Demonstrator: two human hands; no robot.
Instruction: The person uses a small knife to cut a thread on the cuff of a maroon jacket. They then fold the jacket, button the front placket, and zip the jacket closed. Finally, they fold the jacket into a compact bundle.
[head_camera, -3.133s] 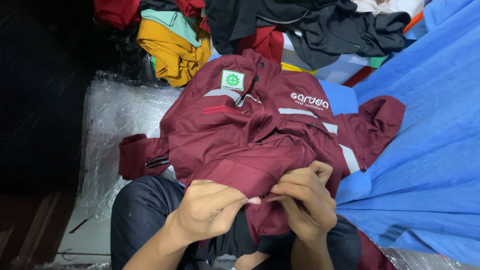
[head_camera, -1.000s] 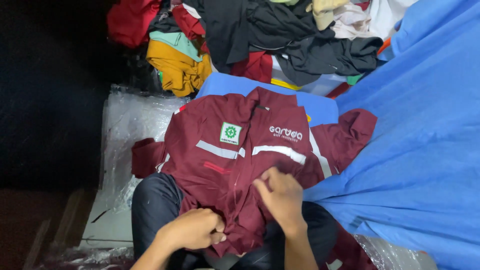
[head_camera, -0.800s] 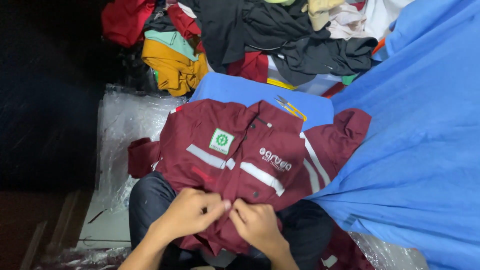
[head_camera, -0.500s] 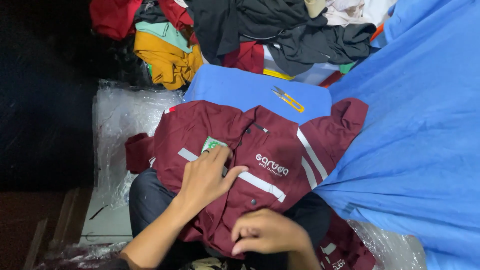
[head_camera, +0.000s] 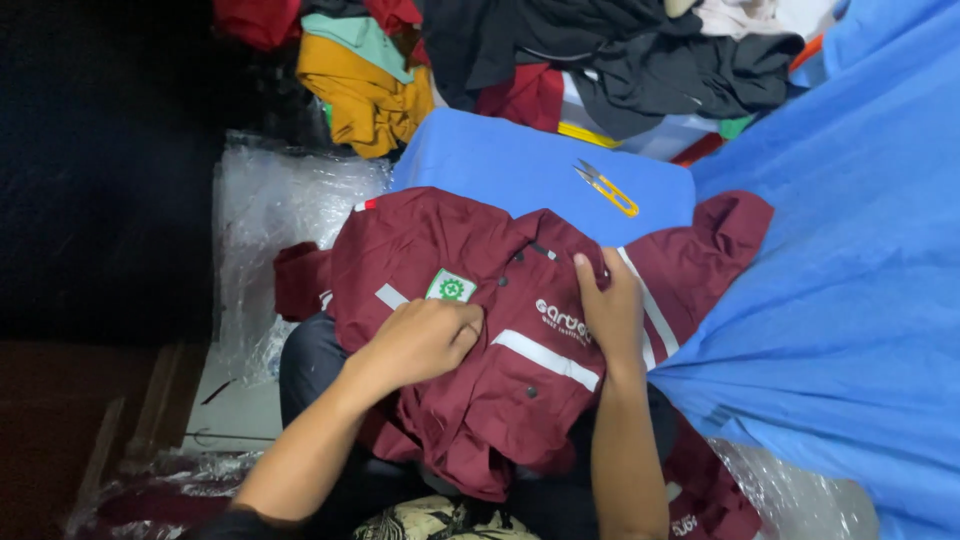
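maroon work shirt (head_camera: 520, 350) spread over lap, grey reflective stripes and green chest patch (head_camera: 451, 288) facing up. left hand (head_camera: 420, 340) pressed on shirt just below patch, fingers curled, bunching cloth. right hand (head_camera: 610, 310) flat on shirt right of patch, fingers open. yellow thread snips (head_camera: 606, 187) on blue cloth (head_camera: 500, 165) above shirt. clothes pile (head_camera: 520, 60) beyond that.

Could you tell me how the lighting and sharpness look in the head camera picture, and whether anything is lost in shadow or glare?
In the head view, the maroon shirt, left hand and right hand are evenly lit and fairly sharp; the left side falls into near-black shadow; the clear plastic sheet shows soft glare; the yellow snips are crisp on the blue cloth.
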